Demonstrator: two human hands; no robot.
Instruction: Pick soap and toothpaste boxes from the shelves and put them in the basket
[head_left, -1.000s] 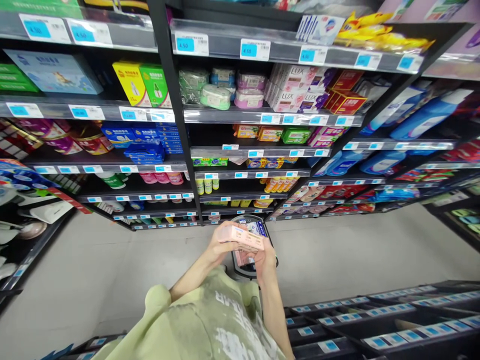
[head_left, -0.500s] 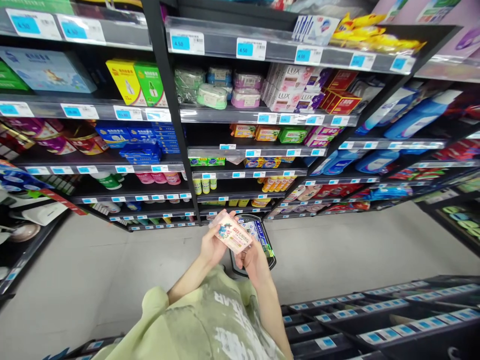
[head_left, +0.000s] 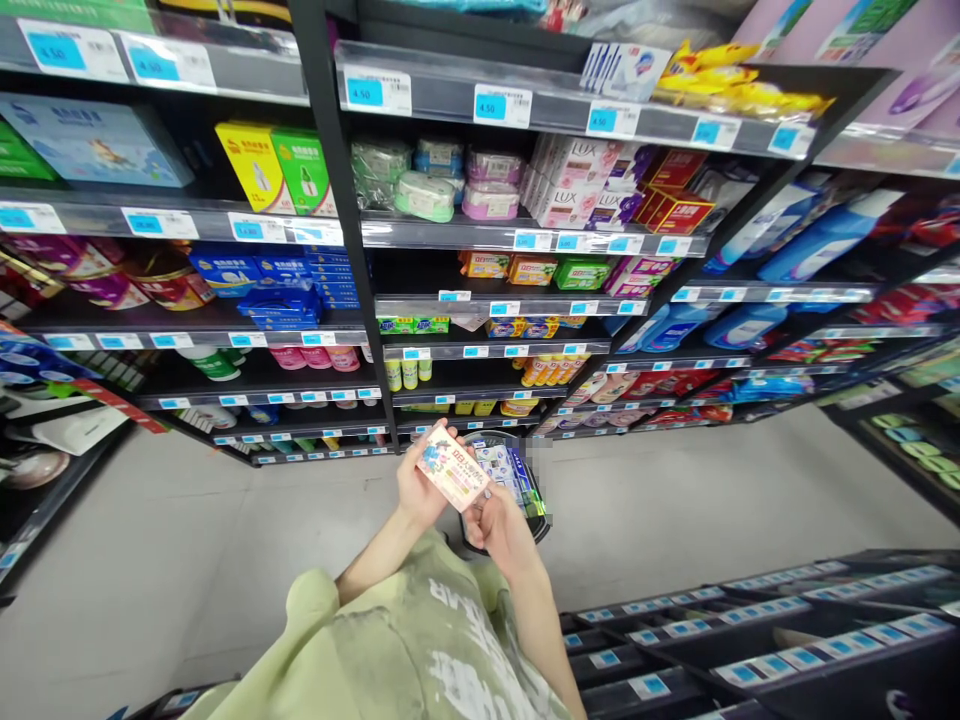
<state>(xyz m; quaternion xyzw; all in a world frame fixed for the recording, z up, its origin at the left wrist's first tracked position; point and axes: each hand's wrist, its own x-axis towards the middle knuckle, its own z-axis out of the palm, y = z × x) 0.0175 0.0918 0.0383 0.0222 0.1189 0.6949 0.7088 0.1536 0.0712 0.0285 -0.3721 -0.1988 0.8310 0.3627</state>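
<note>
Right now the box (head_left: 452,468), a small pink carton with a printed face, is up in front of the person's chest, tilted so its face looks up at them, above the basket. Both hands have it. The left hand (head_left: 417,488) grips its left end, fingers closed round the edge. The right hand (head_left: 498,524) takes the lower right corner, fingers pinched on the box from underneath.

Just below and behind the hands a black basket (head_left: 543,518) sits on the pale floor (head_left: 675,500), with a few packets inside; I cannot read what they are. The person wears a light green shirt (head_left: 420,650).

Past the basket runs a tall black shelf (head_left: 450,232) lined with blue price tags. White Lux boxes (head_left: 570,195) stand on an upper level, with red cartons beside them. To the left of the upright are a yellow box (head_left: 247,165) and a green box (head_left: 300,170), side by side. Blue bottles (head_left: 825,240) lie further along to the right. Near the person's right arm is a low rack (head_left: 750,640), also tagged in blue.
</note>
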